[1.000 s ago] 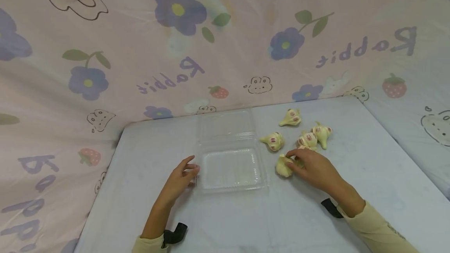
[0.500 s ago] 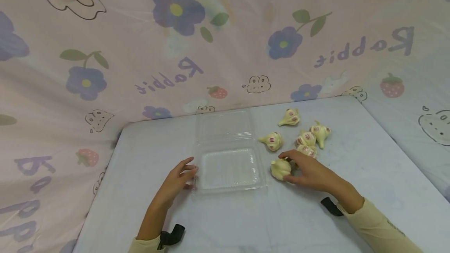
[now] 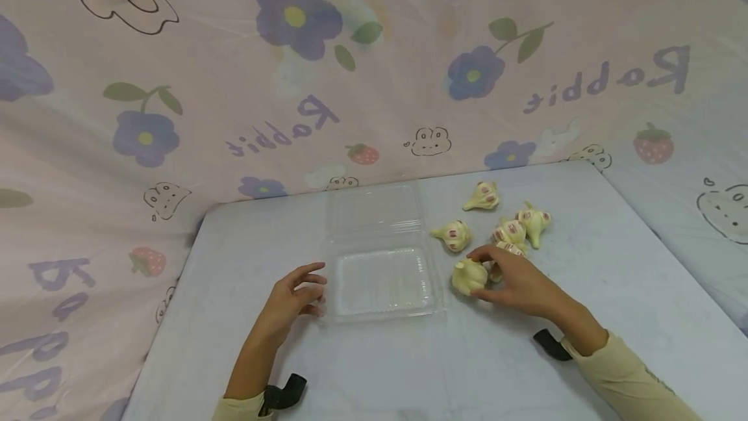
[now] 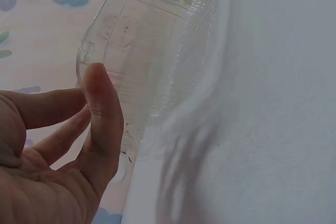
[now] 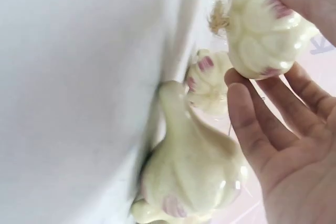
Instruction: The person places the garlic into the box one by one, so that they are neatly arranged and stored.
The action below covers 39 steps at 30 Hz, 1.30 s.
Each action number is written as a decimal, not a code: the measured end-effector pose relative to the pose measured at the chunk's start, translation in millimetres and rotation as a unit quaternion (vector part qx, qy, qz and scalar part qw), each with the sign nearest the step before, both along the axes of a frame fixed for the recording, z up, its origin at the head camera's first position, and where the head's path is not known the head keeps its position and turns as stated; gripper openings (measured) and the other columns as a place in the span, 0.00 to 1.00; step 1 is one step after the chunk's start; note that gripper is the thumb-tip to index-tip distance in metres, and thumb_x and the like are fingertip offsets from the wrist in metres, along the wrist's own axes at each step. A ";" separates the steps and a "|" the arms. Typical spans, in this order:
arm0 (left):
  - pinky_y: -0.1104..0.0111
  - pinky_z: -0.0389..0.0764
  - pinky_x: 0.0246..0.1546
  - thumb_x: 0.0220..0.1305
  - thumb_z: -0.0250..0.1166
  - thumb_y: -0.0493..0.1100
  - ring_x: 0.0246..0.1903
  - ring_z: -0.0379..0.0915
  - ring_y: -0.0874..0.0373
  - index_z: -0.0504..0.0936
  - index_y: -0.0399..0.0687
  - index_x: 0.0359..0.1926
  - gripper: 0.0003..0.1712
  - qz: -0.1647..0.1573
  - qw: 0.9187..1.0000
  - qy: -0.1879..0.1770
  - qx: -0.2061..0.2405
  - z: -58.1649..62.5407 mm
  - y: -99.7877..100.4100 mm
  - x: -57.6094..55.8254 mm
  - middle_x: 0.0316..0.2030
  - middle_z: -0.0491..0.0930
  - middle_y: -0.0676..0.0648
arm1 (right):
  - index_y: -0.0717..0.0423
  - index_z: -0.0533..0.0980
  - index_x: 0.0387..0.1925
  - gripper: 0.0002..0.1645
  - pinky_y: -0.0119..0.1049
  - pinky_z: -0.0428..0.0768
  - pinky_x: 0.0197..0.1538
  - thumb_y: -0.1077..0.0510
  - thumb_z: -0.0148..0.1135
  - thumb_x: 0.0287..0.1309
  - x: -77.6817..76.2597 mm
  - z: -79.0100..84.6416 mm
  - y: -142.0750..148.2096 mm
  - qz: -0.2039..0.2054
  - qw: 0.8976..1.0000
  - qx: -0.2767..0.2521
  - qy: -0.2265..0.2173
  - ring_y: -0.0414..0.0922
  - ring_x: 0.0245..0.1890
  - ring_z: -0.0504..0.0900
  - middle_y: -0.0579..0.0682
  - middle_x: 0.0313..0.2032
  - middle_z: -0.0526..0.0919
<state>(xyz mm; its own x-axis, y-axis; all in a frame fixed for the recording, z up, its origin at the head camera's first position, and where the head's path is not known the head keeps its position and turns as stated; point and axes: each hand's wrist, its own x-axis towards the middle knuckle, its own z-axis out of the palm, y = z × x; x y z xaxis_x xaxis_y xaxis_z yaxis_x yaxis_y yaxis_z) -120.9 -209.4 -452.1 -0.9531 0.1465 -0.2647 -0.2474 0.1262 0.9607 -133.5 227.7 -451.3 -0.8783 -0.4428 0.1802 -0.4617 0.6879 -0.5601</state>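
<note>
Between thumb and fingertips, my right hand (image 3: 523,284) holds a garlic bulb (image 3: 469,277), cream-coloured and glossy. The right wrist view shows purple marks and a root tuft on this garlic bulb (image 5: 265,32). Just left of it lies a clear plastic clamshell box (image 3: 382,315), its lid (image 3: 374,210) folded back and away from me. My left hand (image 3: 286,301) is at the box's left edge with its fingers loosely spread. In the left wrist view a digit of the left hand (image 4: 58,166) overlaps the clear rim; whether it touches is hard to tell.
A garlic bulb (image 3: 454,235) lies right of the box, and another garlic bulb (image 3: 482,195) lies farther back. Several more cluster near my right hand, one a large-looking garlic bulb (image 5: 191,166) in the right wrist view. A printed cloth (image 3: 374,83) hangs behind the white table (image 3: 263,232).
The garlic bulb in my right hand has shifted slightly left and turned, its stem now pointing up and left. My left hand has drawn back a little from the box edge.
</note>
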 end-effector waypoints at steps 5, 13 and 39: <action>0.68 0.87 0.33 0.66 0.61 0.31 0.34 0.78 0.59 0.70 0.39 0.69 0.30 -0.003 1.000 0.001 0.013 0.7 -1.6 -0.2 0.55 0.73 0.34 | 0.48 0.73 0.55 0.36 0.37 0.83 0.45 0.46 0.79 0.46 -3.8 7.6 -2.0 -0.007 1.000 -0.011 0.021 0.37 0.43 0.80 0.43 0.52 0.82; 0.68 0.88 0.34 0.64 0.62 0.29 0.33 0.79 0.59 0.70 0.38 0.69 0.32 -0.010 1.000 -0.006 0.023 1.6 -4.0 -1.6 0.56 0.72 0.34 | 0.48 0.72 0.56 0.36 0.43 0.84 0.48 0.45 0.78 0.48 -12.1 27.7 -8.8 -0.017 0.999 -0.024 0.018 0.41 0.45 0.81 0.43 0.53 0.81; 0.68 0.88 0.30 0.62 0.63 0.27 0.30 0.79 0.57 0.71 0.35 0.68 0.31 0.015 1.000 -0.003 0.028 4.9 3.0 -1.6 0.51 0.74 0.39 | 0.45 0.70 0.63 0.38 0.51 0.83 0.54 0.41 0.73 0.54 -40.3 60.9 -65.0 0.018 0.996 -0.085 -0.029 0.46 0.55 0.80 0.44 0.60 0.78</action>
<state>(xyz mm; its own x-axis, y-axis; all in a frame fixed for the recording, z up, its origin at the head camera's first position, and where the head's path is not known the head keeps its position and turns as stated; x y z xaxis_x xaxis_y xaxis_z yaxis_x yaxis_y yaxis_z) -122.5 -206.5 -447.2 -0.9556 0.1321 -0.2633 -0.2567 0.0655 0.9643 -173.8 162.7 -390.4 -0.8732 -0.4423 0.2046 -0.4484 0.5648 -0.6928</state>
